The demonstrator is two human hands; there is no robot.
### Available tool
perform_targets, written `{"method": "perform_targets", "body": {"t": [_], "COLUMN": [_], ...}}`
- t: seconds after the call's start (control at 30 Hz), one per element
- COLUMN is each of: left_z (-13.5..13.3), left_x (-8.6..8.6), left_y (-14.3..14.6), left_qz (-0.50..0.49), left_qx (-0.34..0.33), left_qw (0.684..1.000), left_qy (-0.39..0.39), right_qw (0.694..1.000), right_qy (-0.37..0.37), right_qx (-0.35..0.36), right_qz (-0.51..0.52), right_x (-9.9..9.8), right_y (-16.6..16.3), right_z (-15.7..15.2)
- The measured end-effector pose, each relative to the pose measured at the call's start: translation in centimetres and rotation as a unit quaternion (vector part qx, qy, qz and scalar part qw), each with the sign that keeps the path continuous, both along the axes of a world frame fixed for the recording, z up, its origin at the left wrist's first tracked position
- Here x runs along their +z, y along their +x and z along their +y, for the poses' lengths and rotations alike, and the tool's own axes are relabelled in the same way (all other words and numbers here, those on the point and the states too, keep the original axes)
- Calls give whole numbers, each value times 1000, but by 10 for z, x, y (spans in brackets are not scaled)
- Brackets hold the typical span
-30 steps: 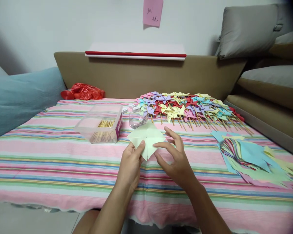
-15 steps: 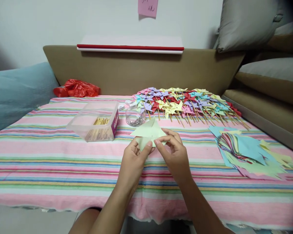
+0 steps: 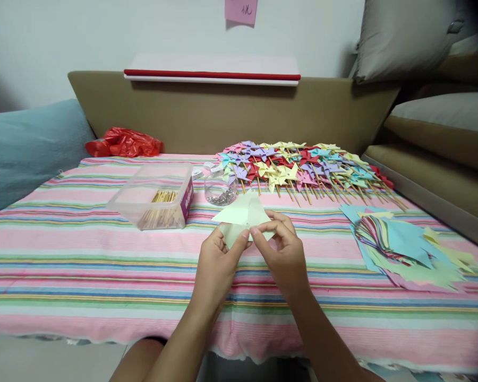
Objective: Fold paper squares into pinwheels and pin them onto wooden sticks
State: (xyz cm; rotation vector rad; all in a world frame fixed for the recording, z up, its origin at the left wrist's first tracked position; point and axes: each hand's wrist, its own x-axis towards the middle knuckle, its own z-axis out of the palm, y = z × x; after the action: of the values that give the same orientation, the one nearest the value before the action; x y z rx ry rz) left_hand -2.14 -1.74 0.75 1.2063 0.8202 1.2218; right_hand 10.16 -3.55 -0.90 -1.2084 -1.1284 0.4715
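Note:
Between my two hands is a pale green paper pinwheel piece (image 3: 239,212), cut into flaps and held up over the striped cloth. My left hand (image 3: 222,252) is closed on its lower left part, thumb on top near the middle. My right hand (image 3: 282,246) pinches the lower right part, its thumb close to the left thumb. A small mark shows at the paper's centre, too small to make out. Just beyond stands a clear round tub (image 3: 220,190) holding small metal pieces. The fingers under the paper are partly hidden.
A clear plastic box (image 3: 123,204) of wooden sticks stands on the left. Many finished pinwheels (image 3: 282,172) lie heaped at the back right. Cut coloured paper sheets (image 3: 410,244) are piled on the right. A red plastic bag (image 3: 129,143) lies at the back left.
The view has shifted very slightly. Both hands keep their hold on the green paper, and the thumbs stay close together at its middle.

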Motion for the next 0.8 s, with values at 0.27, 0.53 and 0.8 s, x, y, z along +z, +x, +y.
{"method": "perform_targets", "body": {"t": [0.27, 0.53, 0.8], "left_z": [-2, 2, 6], "left_x": [5, 15, 11], "left_y": [-2, -14, -17], "left_qz": [61, 52, 63], "left_qx": [34, -89, -136], "left_qw": [997, 995, 989], "left_qy": [29, 2, -18], "right_qw": [999, 926, 928], "right_qy": [-2, -159, -195], "right_qx": [6, 260, 242], "right_qz": [54, 221, 204], "right_x": [-2, 16, 16], "right_y": [-2, 24, 31], "right_z": [2, -6, -10]}}
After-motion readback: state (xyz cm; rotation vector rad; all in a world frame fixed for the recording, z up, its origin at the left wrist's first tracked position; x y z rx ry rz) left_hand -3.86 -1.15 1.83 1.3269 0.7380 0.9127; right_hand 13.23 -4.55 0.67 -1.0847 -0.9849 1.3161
